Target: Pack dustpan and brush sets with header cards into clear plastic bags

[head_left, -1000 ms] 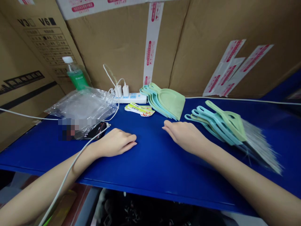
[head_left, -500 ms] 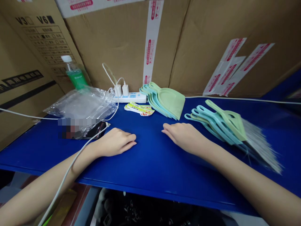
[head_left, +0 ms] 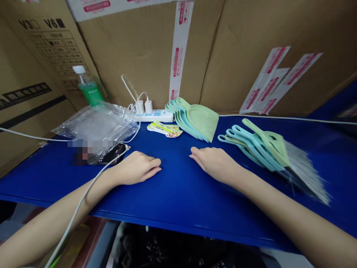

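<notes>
Both hands rest palm down on the blue table (head_left: pixel 178 193) and hold nothing. My left hand (head_left: pixel 138 168) lies flat with its fingers together, just right of a black phone (head_left: pixel 107 154) and a white cable (head_left: pixel 83 197) that runs over my forearm. My right hand (head_left: pixel 214 162) lies flat too, fingers stretched to the left. It sits a little below a stack of green and light blue dustpans (head_left: pixel 199 119) and left of a pile of small brushes (head_left: pixel 264 147) with grey bristles.
Cardboard boxes (head_left: pixel 145 56) wall off the back and left. A white power strip (head_left: pixel 154 116) with chargers, a green bottle (head_left: pixel 87 89), clear plastic bags (head_left: pixel 97 124) and printed paper labels (head_left: pixel 164 129) lie at the back left. The table's front edge is near my forearms.
</notes>
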`<act>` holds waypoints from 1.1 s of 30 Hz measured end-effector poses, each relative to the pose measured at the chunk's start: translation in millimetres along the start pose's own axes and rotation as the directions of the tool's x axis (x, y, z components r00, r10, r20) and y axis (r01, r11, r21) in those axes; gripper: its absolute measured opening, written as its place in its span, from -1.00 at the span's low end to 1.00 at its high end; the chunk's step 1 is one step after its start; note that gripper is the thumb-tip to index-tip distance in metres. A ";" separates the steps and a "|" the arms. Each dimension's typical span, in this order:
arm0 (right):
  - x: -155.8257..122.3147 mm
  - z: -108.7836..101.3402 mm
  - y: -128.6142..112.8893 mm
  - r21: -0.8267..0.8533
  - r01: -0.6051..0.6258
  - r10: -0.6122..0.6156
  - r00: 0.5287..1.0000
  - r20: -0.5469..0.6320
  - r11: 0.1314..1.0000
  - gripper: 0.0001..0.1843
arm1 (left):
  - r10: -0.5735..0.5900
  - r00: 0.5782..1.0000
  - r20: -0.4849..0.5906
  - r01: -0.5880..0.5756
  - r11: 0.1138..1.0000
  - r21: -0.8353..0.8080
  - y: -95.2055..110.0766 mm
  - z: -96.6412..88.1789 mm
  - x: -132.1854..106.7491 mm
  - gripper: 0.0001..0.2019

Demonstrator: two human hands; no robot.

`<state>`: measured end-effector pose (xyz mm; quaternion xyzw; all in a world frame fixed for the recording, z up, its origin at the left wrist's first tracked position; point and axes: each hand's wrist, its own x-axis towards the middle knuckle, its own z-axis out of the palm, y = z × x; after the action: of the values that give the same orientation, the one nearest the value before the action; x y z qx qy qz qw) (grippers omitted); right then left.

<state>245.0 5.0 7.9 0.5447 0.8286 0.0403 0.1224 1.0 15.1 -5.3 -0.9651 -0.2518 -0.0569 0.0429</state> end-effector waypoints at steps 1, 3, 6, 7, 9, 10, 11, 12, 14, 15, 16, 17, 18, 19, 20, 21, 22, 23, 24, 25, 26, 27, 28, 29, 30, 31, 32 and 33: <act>-0.3 0.3 0.1 0.000 0.002 -0.002 1.000 -0.002 1.000 -0.74 | -0.003 1.000 -0.002 0.003 1.000 0.008 0.2 0.2 0.2 -0.61; -1.1 0.6 0.7 0.001 0.006 -0.006 1.000 -0.008 1.000 -0.74 | -0.008 1.000 -0.014 0.008 1.000 0.029 0.2 0.8 1.5 -0.62; -2.7 -0.6 2.5 0.000 0.011 -0.011 1.000 -0.022 1.000 -0.75 | -0.023 0.999 -0.047 0.027 0.995 0.092 -0.7 2.5 5.8 -0.65; -3.3 -1.6 3.4 0.000 0.009 -0.009 1.000 -0.028 1.000 -0.75 | -0.028 0.998 -0.063 0.036 0.991 0.131 -1.0 3.2 7.8 -0.67; -4.6 -4.9 6.2 -0.002 -0.008 0.008 0.999 -0.045 1.000 -0.76 | -0.035 0.995 -0.097 0.056 0.973 0.224 -1.0 4.5 13.0 -0.71; -5.5 -7.2 8.2 -0.003 -0.022 0.022 0.998 -0.057 1.000 -0.76 | -0.034 0.993 -0.116 0.065 0.961 0.268 -0.7 4.9 16.4 -0.74; -6.6 -10.0 10.6 -0.007 -0.042 0.041 0.997 -0.069 0.999 -0.74 | -0.032 0.990 -0.139 0.073 0.950 0.305 0.0 5.2 20.6 -0.76; -8.1 -13.1 13.5 -0.011 -0.069 0.068 0.994 -0.085 0.998 -0.72 | -0.026 0.986 -0.165 0.081 0.940 0.332 0.9 5.4 25.7 -0.79; -12.2 -19.8 21.4 -0.013 -0.151 0.147 0.976 -0.160 0.989 -0.70 | -0.005 0.973 -0.230 0.091 0.926 0.367 3.1 5.7 39.1 -0.79; -14.9 -22.9 26.6 -0.011 -0.203 0.195 0.954 -0.227 0.979 -0.70 | 0.011 0.966 -0.260 0.092 0.921 0.379 4.2 6.0 47.3 -0.76; -17.8 -25.8 32.5 -0.005 -0.257 0.243 0.918 -0.312 0.966 -0.70 | 0.030 0.957 -0.288 0.090 0.915 0.394 5.3 6.5 56.5 -0.73; -21.0 -28.2 39.1 0.005 -0.311 0.286 0.868 -0.405 0.950 -0.71 | 0.044 0.950 -0.308 0.091 0.907 0.412 6.4 7.5 66.2 -0.69; -24.1 -30.1 46.1 0.018 -0.357 0.320 0.813 -0.486 0.934 -0.72 | 0.071 0.951 -0.301 0.070 0.899 0.433 7.3 8.8 76.1 -0.66; -26.9 -31.6 53.3 0.035 -0.397 0.352 0.766 -0.538 0.917 -0.70 | 0.106 0.953 -0.283 0.034 0.892 0.450 8.1 10.5 86.0 -0.63; -29.2 -32.7 60.3 0.051 -0.434 0.388 0.740 -0.549 0.900 -0.68 | 0.133 0.956 -0.260 0.000 0.890 0.456 8.7 12.6 95.5 -0.61; -31.0 -33.5 66.7 0.057 -0.469 0.429 0.745 -0.511 0.881 -0.67 | 0.141 0.958 -0.251 -0.012 0.890 0.456 9.1 15.0 104.4 -0.60; -31.9 -33.9 72.4 0.055 -0.501 0.472 0.764 -0.439 0.863 -0.65 | 0.129 0.957 -0.260 0.003 0.891 0.453 9.3 17.6 112.5 -0.58; -32.0 -33.9 77.1 0.045 -0.527 0.507 0.788 -0.350 0.849 -0.65 | 0.110 0.957 -0.269 0.024 0.893 0.449 9.2 20.2 119.9 -0.57; -31.4 -33.8 80.7 0.032 -0.544 0.532 0.805 -0.263 0.839 -0.66 | 0.087 0.956 -0.280 0.049 0.894 0.445 8.7 22.5 126.3 -0.57; -30.2 -33.4 83.2 0.022 -0.552 0.545 0.815 -0.196 0.833 -0.67 | 0.066 0.955 -0.288 0.071 0.895 0.440 7.9 24.5 132.0 -0.58; -28.8 -32.8 84.8 0.017 -0.556 0.551 0.820 -0.156 0.831 -0.68 | 0.057 0.957 -0.285 0.078 0.895 0.439 6.8 25.7 137.0 -0.59; -27.2 -32.3 85.6 0.017 -0.557 0.553 0.821 -0.142 0.831 -0.69 | 0.057 0.959 -0.279 0.075 0.895 0.440 5.5 26.3 141.4 -0.61; -25.8 -31.8 85.8 0.018 -0.557 0.553 0.821 -0.143 0.830 -0.70 | 0.064 0.961 -0.267 0.063 0.894 0.443 4.1 26.0 145.3 -0.64; -24.8 -31.6 85.5 0.017 -0.557 0.553 0.820 -0.145 0.830 -0.72 | 0.077 0.964 -0.253 0.046 0.893 0.448 2.7 24.9 148.9 -0.68; -24.3 -31.6 85.0 0.016 -0.558 0.553 0.819 -0.151 0.830 -0.72 | 0.091 0.967 -0.240 0.028 0.891 0.453 1.5 23.2 152.1 -0.71; -24.3 -31.9 84.2 0.015 -0.558 0.553 0.818 -0.161 0.830 -0.73 | 0.105 0.968 -0.227 0.011 0.889 0.459 0.6 21.0 155.0 -0.74; -24.9 -32.5 83.5 0.013 -0.557 0.551 0.817 -0.172 0.830 -0.72 | 0.117 0.969 -0.216 -0.004 0.886 0.464 0.0 18.5 157.7 -0.77; -25.8 -33.4 82.7 0.012 -0.555 0.547 0.816 -0.187 0.832 -0.71 | 0.128 0.969 -0.210 -0.016 0.883 0.469 -0.1 16.0 160.2 -0.78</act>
<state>320.3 17.0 60.7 0.7522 0.6423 0.1414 0.0407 141.1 94.1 -0.1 -0.9221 -0.2150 -0.1070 0.3036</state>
